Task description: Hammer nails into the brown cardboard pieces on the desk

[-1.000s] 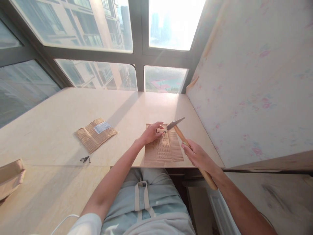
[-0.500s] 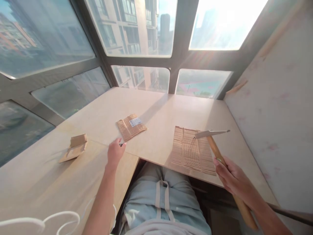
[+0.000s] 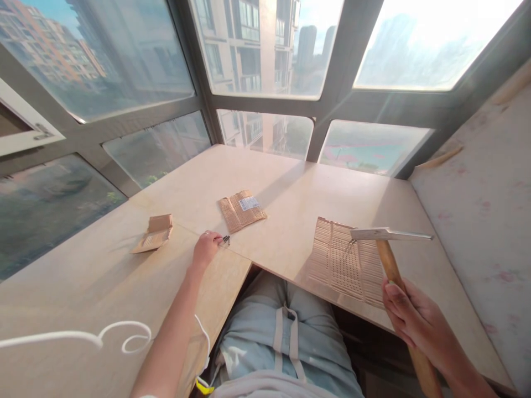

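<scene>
L hand (image 3: 206,248): fingertips close together at loose nails (image 3: 226,240) on table (image 3: 286,221); can't tell if any's pinched.
R hand (image 3: 415,315): wrapped tight round wooden handle of hammer (image 3: 390,262).
Hammer: head in front of holed cardboard (image 3: 338,271), hiding part of it; contact unclear.
Upright nails (image 3: 352,241): in holed cardboard, far side, right nr hammer head.
Labelled cardboard (image 3: 238,215): flat, just beyond loose nails.
Folded cardboard (image 3: 155,237): L of L hand, apart, one flap raised.
White curl (image 3: 78,336): lower L, crosses view of table.
White cord (image 3: 206,342): btwn L forearm (image 3: 176,315) & lap (image 3: 269,320).
Floral wall (image 3: 489,237): R side.
</scene>
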Available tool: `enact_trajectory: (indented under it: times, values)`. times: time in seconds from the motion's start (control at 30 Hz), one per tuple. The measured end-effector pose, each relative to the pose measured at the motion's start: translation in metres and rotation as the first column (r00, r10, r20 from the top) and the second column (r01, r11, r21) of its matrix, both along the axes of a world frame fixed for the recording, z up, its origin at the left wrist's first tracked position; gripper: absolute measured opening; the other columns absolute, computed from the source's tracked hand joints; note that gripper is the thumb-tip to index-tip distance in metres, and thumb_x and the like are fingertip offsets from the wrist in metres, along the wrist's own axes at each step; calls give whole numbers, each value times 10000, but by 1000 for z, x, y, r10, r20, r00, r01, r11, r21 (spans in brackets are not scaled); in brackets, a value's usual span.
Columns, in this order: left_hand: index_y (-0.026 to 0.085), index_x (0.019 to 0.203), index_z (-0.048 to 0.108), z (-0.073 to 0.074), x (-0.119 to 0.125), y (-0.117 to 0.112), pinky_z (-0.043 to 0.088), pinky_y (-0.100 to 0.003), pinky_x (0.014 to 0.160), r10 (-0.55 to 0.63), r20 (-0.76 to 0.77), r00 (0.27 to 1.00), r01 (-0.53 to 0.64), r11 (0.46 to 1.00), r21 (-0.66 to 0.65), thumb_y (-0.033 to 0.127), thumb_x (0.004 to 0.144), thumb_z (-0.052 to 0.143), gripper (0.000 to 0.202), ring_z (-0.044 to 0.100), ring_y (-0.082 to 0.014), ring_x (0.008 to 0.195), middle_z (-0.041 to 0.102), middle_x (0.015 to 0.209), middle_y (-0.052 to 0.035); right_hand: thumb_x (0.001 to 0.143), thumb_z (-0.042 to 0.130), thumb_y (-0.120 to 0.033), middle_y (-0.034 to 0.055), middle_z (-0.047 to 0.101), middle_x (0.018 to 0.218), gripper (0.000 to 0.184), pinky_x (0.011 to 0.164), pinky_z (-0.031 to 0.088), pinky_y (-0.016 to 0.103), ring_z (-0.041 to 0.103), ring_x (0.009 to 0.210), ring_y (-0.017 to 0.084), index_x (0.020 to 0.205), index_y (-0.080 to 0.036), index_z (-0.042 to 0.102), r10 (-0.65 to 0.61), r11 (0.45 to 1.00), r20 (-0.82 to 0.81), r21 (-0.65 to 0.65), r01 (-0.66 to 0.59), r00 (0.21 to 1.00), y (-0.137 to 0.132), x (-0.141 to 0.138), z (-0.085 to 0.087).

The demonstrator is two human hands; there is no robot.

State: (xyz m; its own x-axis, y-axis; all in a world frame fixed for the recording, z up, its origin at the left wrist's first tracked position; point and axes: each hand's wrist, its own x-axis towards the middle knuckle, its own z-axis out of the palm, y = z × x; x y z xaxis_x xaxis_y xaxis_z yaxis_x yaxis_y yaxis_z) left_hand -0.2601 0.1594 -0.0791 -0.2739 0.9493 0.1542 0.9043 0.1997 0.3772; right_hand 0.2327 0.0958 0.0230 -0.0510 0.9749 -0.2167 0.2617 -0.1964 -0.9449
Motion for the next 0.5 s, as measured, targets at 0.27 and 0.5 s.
enact_trajectory:
  times: [0.27,0.5]
  values:
    - [167,817,663,-8,-7,-2,483,-360,836,14,8,1000,-14,1000,9,236,860,481,199,619,-248,890,675,882,-111,762,551,-734,-108,315,500,529,239,271,158,262,308,37,802,-220,430,-28,999,1,-35,28,1000,-4,1,0]
    - [182,799,670,-3,-7,-6,486,-370,855,8,135,991,-27,990,137,263,832,486,204,626,-245,885,689,885,-110,739,574,-739,-110,307,506,547,238,270,156,254,329,39,830,-221,425,-48,997,5,-53,49,999,-6,2,1]
